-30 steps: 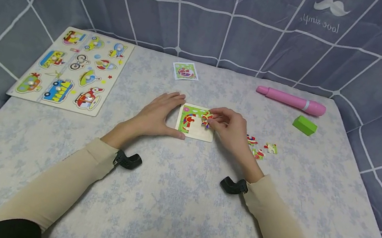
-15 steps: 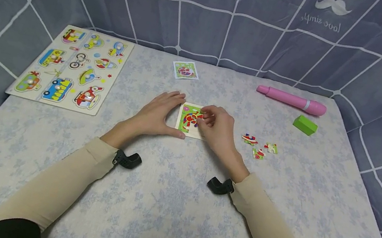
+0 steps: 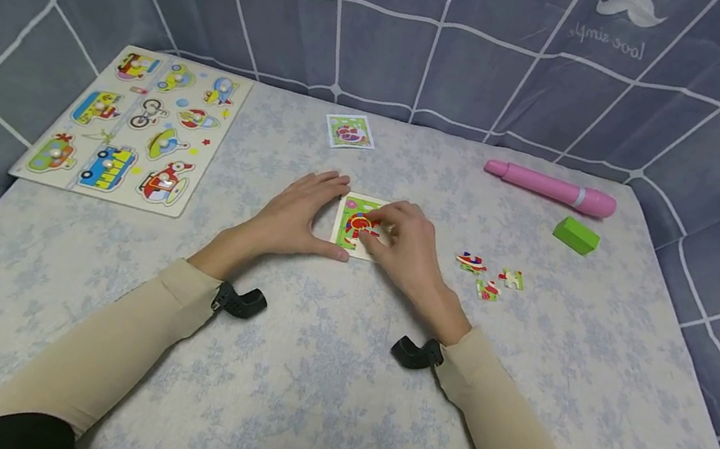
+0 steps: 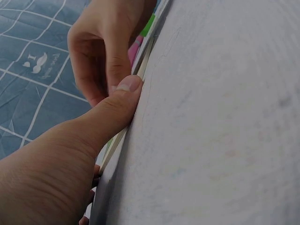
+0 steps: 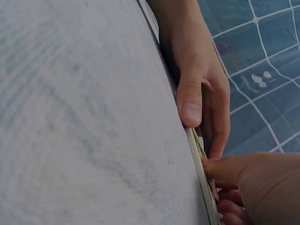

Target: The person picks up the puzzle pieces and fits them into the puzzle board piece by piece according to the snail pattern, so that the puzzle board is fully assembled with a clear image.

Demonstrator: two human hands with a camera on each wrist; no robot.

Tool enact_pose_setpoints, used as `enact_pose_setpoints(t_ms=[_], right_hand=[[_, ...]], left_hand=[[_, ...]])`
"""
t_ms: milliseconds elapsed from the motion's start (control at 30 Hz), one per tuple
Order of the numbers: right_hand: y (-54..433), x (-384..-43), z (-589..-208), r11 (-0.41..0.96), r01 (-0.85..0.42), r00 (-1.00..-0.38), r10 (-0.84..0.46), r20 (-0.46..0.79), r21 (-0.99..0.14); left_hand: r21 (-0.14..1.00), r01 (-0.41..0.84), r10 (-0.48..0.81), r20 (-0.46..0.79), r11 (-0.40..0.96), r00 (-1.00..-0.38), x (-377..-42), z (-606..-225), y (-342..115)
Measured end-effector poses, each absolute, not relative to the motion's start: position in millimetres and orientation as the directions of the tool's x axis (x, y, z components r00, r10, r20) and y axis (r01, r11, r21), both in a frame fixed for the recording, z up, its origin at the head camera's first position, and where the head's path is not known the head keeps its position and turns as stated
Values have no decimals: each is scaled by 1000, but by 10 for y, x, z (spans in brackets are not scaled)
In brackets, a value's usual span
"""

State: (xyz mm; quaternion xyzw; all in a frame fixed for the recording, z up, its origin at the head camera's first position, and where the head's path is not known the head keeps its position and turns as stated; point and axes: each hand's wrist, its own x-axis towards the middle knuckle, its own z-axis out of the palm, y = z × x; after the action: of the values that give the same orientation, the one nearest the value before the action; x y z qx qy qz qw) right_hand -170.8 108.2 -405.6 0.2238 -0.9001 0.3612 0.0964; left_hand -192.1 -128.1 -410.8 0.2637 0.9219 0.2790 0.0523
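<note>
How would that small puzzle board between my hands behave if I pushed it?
The small puzzle board is probably stiff: its edges look straight and it lies flat. Being thin and small, it's likely light and could slide, unless your left hand at its edge steadies it. Tipping seems unlikely, as it sits low.
</note>
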Motion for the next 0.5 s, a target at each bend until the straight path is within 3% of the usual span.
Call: enact_pose_setpoints(t_ms=[500], right_hand=[[1106,-1664,-3926,683,-521,-850,-470,238,-513]], left_hand=[[544,460,517,55,702,-854,-1922,-4111,-1277]])
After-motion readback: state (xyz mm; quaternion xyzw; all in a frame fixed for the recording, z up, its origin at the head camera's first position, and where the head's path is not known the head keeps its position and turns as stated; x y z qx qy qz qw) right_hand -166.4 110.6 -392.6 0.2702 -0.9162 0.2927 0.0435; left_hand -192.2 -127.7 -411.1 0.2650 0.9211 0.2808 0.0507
